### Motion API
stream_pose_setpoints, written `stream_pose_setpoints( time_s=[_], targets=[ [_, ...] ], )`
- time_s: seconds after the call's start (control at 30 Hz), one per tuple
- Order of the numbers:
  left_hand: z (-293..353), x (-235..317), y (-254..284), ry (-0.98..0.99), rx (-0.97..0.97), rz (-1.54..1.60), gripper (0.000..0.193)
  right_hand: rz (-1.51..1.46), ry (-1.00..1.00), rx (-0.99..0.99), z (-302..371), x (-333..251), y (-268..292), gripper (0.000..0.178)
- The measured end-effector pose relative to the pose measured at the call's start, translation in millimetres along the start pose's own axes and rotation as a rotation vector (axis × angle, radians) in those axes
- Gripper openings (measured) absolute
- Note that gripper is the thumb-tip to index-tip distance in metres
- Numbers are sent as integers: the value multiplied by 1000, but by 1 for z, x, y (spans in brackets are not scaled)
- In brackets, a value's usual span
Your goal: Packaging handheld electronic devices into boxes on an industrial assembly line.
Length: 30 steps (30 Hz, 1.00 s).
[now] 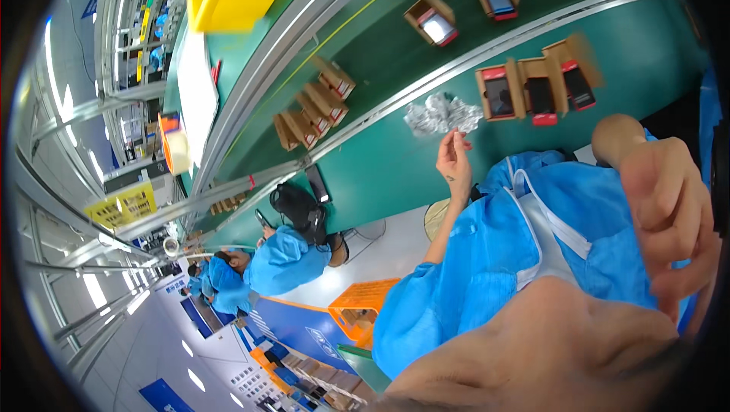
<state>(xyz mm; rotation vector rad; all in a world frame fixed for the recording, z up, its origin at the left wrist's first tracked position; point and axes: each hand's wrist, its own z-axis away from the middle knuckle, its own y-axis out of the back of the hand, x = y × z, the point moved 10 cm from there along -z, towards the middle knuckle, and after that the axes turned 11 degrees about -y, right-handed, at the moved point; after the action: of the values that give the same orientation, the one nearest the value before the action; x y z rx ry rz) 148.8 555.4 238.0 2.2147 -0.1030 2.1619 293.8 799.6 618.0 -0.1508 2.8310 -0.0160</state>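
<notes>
My left hand (455, 160) is raised at the near edge of the green bench, with its fingertips drawn together at a heap of crumpled clear plastic (443, 115). Whatever lies between those fingertips is too small to make out. Large and blurred, my right hand (669, 218) is up close at the right rim, its fingers bent and the tips unclear. Just right of the plastic, three opened cardboard boxes stand side by side: a left box (498, 96), a middle box (541, 97) and a right box (578, 85). Each shows a dark, phone-like panel with red edging.
Beyond a metal rail (426, 85), a green belt carries two opened boxes (433, 24) and several brown boxes (312, 115). A black bag (299, 208) and a phone (318, 184) lie farther left, beside a co-worker's blue sleeve (289, 260). An orange crate (361, 309) stands below.
</notes>
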Motion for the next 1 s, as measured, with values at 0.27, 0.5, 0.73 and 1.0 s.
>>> stream_pose_setpoints(
  time_s=[0.27, 0.5, 0.73, 1.0],
  targets=[
    [-12, -16, 197, -7, 125, -55, 26, -225, 107, -132, 2, 64, -152, 39],
    [54, -42, 290, 87, 441, -66, 25, -22, -667, 24, 68, 252, -226, 19],
    [51, -67, 326, 144, 409, 26, 28, 473, -1349, -214, 272, 518, -281, 27],
    [-193, -103, 282, -287, -47, -457, 33, 918, -1527, -305, 336, 651, -303, 56]
  ],
)
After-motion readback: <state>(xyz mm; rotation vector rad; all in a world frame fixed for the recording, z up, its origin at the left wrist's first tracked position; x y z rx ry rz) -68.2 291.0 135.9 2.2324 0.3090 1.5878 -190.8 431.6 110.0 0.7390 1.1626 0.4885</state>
